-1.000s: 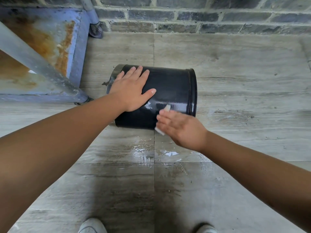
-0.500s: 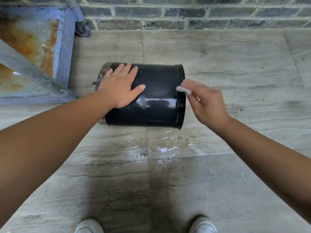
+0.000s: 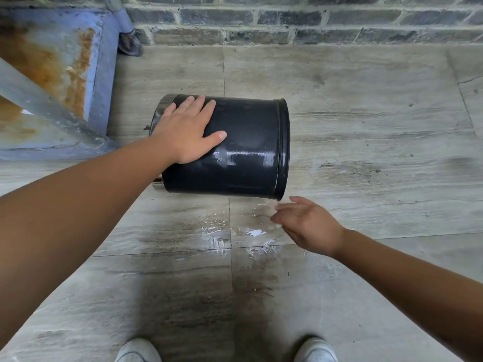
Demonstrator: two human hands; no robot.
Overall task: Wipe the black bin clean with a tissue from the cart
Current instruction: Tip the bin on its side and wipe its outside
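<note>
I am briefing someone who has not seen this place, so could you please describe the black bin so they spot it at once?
Start at the brick wall and come forward over the grey floor tiles. The black bin lies on its side there, right of the rusty blue cart; it is the only glossy black cylinder, with the left hand resting on it.

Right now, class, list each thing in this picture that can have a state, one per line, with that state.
Black bin: lying on its side on the floor, glossy and wet-looking.
Left hand: flat on the bin, fingers straight.
Right hand: off the bin, near its rim, blurred; a tissue in it cannot be made out.
Floor: wet patches in front of the bin.
Cart: rusty.
</note>
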